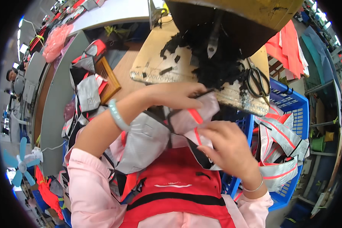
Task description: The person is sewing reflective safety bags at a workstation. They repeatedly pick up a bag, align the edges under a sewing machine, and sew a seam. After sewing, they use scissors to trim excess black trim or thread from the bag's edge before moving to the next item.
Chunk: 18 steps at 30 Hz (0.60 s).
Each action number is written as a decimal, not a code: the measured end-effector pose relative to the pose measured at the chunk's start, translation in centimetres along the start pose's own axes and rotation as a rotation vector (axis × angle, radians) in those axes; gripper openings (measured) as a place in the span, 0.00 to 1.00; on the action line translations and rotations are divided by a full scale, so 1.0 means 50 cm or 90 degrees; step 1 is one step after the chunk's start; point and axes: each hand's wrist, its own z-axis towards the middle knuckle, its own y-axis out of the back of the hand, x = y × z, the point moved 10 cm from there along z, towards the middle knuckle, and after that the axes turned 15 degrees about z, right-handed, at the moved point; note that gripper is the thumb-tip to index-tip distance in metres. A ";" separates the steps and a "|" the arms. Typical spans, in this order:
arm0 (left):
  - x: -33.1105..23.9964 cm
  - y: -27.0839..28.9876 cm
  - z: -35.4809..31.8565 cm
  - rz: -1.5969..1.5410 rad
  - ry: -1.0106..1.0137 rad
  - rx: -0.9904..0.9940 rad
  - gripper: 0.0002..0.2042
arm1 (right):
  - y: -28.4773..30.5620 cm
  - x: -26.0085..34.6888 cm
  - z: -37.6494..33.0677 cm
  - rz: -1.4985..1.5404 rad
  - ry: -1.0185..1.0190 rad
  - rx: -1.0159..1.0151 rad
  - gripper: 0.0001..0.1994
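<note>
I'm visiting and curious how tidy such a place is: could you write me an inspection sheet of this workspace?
Surface: tan board, worn along its near edge.
Job's things: grey cloth with red trim, between both hands.
Clutter: black scraps strewn on the board; scissors near its right edge.
Grip: left hand holds the cloth's upper part; right hand pinches it lower down, slightly blurred.
Cables: white cord beside the fan at far left.
Surroundings: blue basket at right, holding grey and red strips; pink bag at upper left.
</note>
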 end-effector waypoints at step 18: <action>-0.120 -0.226 -0.135 0.258 -0.072 -0.472 0.22 | -0.058 -0.043 -0.094 -0.214 -0.005 0.018 0.05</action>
